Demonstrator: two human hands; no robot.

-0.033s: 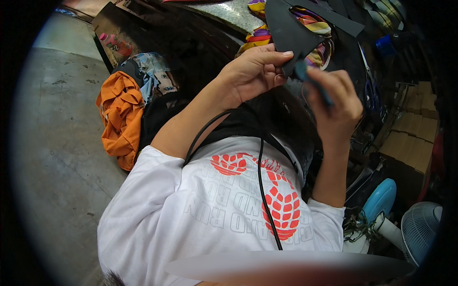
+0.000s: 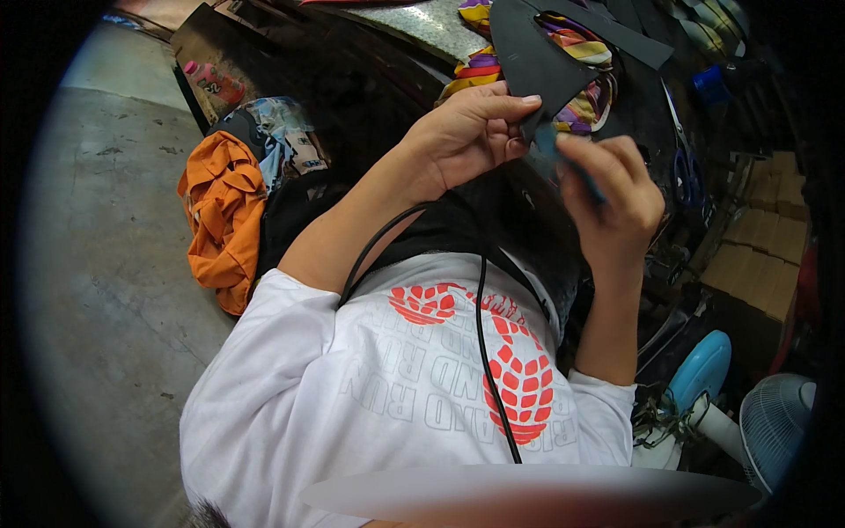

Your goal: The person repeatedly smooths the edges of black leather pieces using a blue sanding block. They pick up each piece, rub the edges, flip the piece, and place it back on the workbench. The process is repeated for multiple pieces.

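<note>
My left hand [image 2: 471,136] pinches the lower edge of a cut piece of flat black sheet material [image 2: 541,66] between thumb and fingers. Close to that edge, my right hand [image 2: 620,194] is closed around a small blue hand tool [image 2: 546,141]. Motion blurs the tool's tip, so its exact kind is unclear, and I cannot tell whether it touches the sheet. Behind the sheet lies a bunched striped cloth [image 2: 585,44] in yellow, red, purple and white. Scissors [image 2: 685,172] with dark blue handles lie to the right of my right hand.
On the left are an orange cloth [image 2: 224,224] and a pink-capped bottle [image 2: 216,81]. Cardboard boxes [image 2: 757,251], a round blue object [image 2: 700,370] and a fan [image 2: 776,427] stand on the right. A black cable [image 2: 484,326] hangs across my shirt.
My right hand and the blue tool have shifted slightly down and to the left. My left hand and the black sheet stay where they were.
</note>
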